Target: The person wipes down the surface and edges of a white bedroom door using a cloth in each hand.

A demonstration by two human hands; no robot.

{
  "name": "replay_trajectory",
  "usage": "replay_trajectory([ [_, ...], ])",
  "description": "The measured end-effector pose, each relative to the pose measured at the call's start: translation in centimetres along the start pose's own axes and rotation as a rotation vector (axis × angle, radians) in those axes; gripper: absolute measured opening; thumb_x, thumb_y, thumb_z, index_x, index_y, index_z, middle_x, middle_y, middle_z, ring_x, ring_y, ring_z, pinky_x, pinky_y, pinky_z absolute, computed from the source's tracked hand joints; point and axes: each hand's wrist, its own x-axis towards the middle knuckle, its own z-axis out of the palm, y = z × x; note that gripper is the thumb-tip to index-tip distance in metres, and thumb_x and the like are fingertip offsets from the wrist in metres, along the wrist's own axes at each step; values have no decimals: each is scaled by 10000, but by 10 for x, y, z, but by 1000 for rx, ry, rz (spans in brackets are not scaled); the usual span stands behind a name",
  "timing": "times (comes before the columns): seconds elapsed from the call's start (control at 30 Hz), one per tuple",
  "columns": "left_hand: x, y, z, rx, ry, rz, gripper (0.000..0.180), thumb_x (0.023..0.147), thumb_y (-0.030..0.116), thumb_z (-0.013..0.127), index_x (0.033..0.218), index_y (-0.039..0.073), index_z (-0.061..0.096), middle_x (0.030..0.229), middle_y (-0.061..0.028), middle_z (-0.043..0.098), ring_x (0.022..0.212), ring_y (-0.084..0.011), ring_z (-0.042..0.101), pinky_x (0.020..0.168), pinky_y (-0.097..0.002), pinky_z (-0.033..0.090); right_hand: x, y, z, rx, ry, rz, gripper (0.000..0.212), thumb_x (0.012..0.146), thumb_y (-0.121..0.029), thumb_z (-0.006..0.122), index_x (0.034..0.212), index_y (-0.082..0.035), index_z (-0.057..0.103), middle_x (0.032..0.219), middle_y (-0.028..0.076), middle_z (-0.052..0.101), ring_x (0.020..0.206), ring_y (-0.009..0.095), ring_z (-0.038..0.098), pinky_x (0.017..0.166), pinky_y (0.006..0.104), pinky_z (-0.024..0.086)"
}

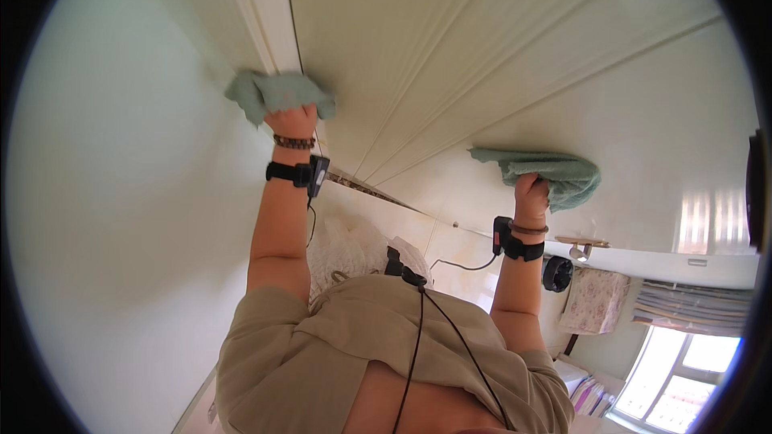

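My left hand (293, 120) is closed on a grey-green cloth (277, 93), which lies against the pale frame (265, 16) beside the thin dark gap. One end of this cloth laps over onto the cream door panel (386, 24). My right hand (531, 197) grips another green cloth (563, 173), bunched and partly folded, against the glossy right part of the panel. Both arms are raised and spread apart. The fingertips of both hands are hidden in or behind the cloths.
A plain pale wall (104, 177) fills the left side. Near my right wrist a door handle (581, 249) sticks out from the panel's edge. Farther right are a floral cloth (597, 301), a grey curtain (691, 308) and a bright window (683, 370). Thin cables (420, 337) hang over my chest.
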Motion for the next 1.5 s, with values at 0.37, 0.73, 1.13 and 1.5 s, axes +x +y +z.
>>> replay_trajectory([
  [0.37, -2, -4, 3, -135, -67, -64, 178, 692, 173, 499, 816, 80, 588, 865, -149, 550, 947, -385, 431, 885, -605, 184, -18, 21, 5, -151, -66, -11, 327, 805, -232, 419, 888, 55, 553, 904, 208, 561, 813, 372, 531, 750, 403, 419],
  [0.73, -40, -16, 1, -53, -197, -9, 235, 688, 215, 542, 896, 112, 584, 926, -127, 554, 868, -309, 512, 795, -440, 379, -28, 30, 19, -148, 6, 87, 339, 799, -241, 409, 721, 61, 542, 681, 239, 553, 632, 399, 536, 591, 419, 446],
  [1.13, 55, 101, 25, -304, -248, 184, 273, 684, 302, 583, 788, 49, 596, 783, -135, 587, 713, -317, 547, 648, -389, 454, -38, 36, 31, -23, -37, 0, 208, 735, -202, 523, 841, -23, 525, 829, 119, 533, 788, 275, 497, 698, 367, 409],
  [1.5, -42, 38, 78, -279, -560, 714, 349, 739, 372, 523, 780, 31, 585, 694, -162, 569, 566, -306, 519, 457, -412, 432, 21, 50, -43, 115, -181, 15, 313, 692, -335, 564, 902, -104, 543, 913, 66, 534, 861, 245, 492, 781, 362, 384],
])
